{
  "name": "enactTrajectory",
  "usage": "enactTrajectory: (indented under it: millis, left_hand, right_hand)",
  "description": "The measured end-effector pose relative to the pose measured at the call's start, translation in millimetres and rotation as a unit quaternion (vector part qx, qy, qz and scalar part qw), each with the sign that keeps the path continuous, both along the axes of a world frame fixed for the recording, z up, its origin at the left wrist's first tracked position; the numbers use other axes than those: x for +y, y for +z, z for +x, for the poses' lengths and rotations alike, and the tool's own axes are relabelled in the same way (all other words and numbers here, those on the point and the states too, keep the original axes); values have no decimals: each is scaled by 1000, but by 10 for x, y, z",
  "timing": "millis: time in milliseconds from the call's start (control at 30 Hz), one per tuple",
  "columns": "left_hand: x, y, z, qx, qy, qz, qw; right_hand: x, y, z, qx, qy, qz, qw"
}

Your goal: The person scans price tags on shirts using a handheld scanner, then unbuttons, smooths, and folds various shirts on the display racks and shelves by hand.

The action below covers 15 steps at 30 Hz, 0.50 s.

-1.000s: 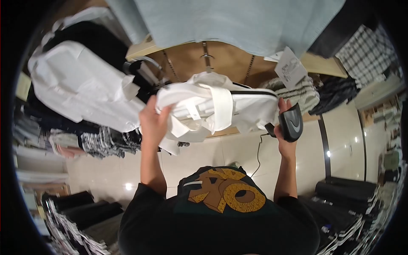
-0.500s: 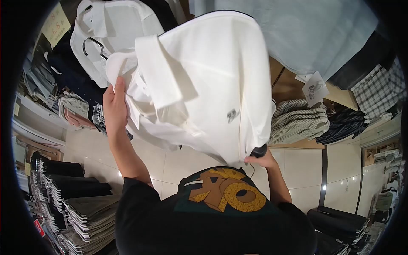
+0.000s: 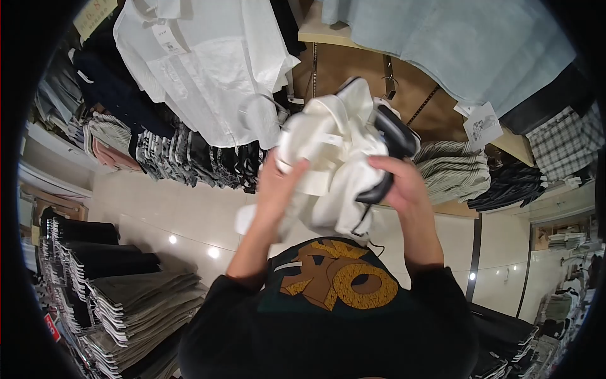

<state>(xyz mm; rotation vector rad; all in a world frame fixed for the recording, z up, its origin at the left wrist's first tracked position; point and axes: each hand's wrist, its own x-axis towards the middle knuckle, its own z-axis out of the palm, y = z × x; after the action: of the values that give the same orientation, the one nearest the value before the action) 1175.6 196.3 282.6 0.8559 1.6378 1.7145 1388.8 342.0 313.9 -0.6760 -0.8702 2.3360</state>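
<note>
held white garment blurred; pale-blue garment cut off above; tag below it too small to read

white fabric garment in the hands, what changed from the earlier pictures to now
The white fabric garment, spread wide just before, is now bunched up. The left hand moved inward toward the right hand, which moved forward. The black plastic handheld scanner, mostly hidden then, shows more now. Unchanged: both hands hold the garment, the scanner stays in the right hand, the light blue cloth garment hangs ahead.
</note>
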Motion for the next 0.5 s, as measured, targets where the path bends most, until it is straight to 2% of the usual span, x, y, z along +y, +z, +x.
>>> enactTrajectory:
  millis: [67, 133, 167, 200, 300, 400, 467, 500]
  left_hand:
    - [30, -292, 336, -67, -65, 76, 993]
    - [-48, -333, 500, -32, -124, 67, 990]
    - [-37, -407, 485, -66, -115, 62, 989]
    - [-78, -305, 436, -151, -143, 44, 977]
    - [-133, -406, 312, -106, -136, 61, 983]
    - [-148, -281, 156, -129, -139, 33, 981]
    - [-156, -113, 81, -153, -152, 77, 973]
    - [-166, -33, 39, -157, -159, 80, 971]
  right_hand:
    - [-123, 135, -272, -22, 14, 61, 998]
    - [-143, 61, -425, -44, 66, 71, 994]
    - [-148, 83, -430, -63, 105, 50, 991]
    - [-159, 45, -419, -65, 107, 49, 991]
    - [-140, -89, -314, -18, 148, 72, 986]
    - [-264, 55, -96, -1, 98, 98, 990]
    - [-211, -276, 125, -22, 77, 134, 988]
    - [-193, -508, 226, -25, 68, 227, 971]
